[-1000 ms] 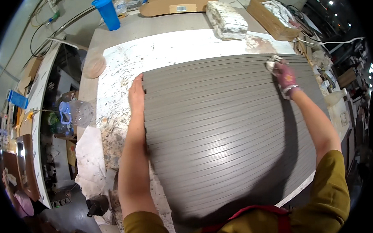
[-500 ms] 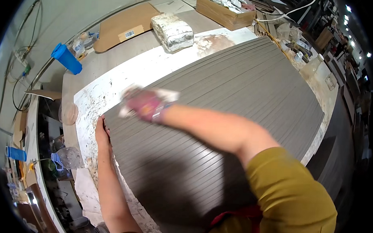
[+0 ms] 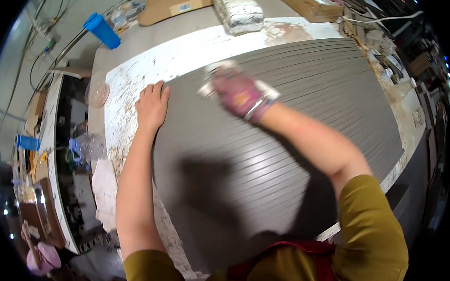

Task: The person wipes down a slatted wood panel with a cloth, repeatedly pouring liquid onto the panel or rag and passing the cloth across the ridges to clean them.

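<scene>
A large grey-brown panel (image 3: 306,109) with many parallel grooves lies before me on the bench. My right hand (image 3: 239,96), in a dark red glove, presses a whitish cloth (image 3: 268,90) onto its far left part; the cloth shows on both sides of the glove and is slightly blurred. At the panel's far left corner rests my bare left hand (image 3: 152,104), back upward. Its fingers are stretched forward and a little apart, against the panel's edge.
Under the panel is a stained white sheet (image 3: 137,76). Beyond it stand a blue bottle (image 3: 102,30), flat cardboard (image 3: 165,7), a smeared white block (image 3: 237,13) and a wooden box (image 3: 306,6). Clutter lines the right edge. A person (image 3: 44,258) shows at lower left.
My right hand has moved right with the cloth, along the panel. My left hand has turned back upward at the corner, its fingers more spread. The head view has shifted.
</scene>
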Tool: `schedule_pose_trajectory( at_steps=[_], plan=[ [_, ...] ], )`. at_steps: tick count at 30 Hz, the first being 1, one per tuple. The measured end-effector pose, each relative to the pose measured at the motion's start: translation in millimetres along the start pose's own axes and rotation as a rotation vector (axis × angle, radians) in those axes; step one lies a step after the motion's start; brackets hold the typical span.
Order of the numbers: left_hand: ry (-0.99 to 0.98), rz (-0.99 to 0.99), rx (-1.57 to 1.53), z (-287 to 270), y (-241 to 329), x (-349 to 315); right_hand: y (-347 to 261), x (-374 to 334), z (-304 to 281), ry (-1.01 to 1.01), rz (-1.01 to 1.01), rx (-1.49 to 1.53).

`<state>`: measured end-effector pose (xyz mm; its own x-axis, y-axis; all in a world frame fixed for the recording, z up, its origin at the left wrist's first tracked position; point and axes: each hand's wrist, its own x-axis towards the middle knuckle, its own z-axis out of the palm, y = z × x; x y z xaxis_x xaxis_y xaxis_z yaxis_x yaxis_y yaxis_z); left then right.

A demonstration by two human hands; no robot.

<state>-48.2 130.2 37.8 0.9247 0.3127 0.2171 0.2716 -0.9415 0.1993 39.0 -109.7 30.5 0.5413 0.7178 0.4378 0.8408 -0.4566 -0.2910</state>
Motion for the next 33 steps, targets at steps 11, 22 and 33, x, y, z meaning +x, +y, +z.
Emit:
schedule_pose_trajectory(
  at_steps=[11, 22, 33],
  plan=[
    [0.006, -0.019, 0.013, 6, 3, -5, 80, -111, -139, -0.238, 0.385, -0.170],
    [-0.008, -0.016, -0.024, 3, 3, -6, 72, -71, -110, -0.394, 0.148, -0.178],
    [0.158, 0.040, -0.132, -1, -37, -18, 3, -39, -72, -0.343, -0.231, 0.075]
  ],
)
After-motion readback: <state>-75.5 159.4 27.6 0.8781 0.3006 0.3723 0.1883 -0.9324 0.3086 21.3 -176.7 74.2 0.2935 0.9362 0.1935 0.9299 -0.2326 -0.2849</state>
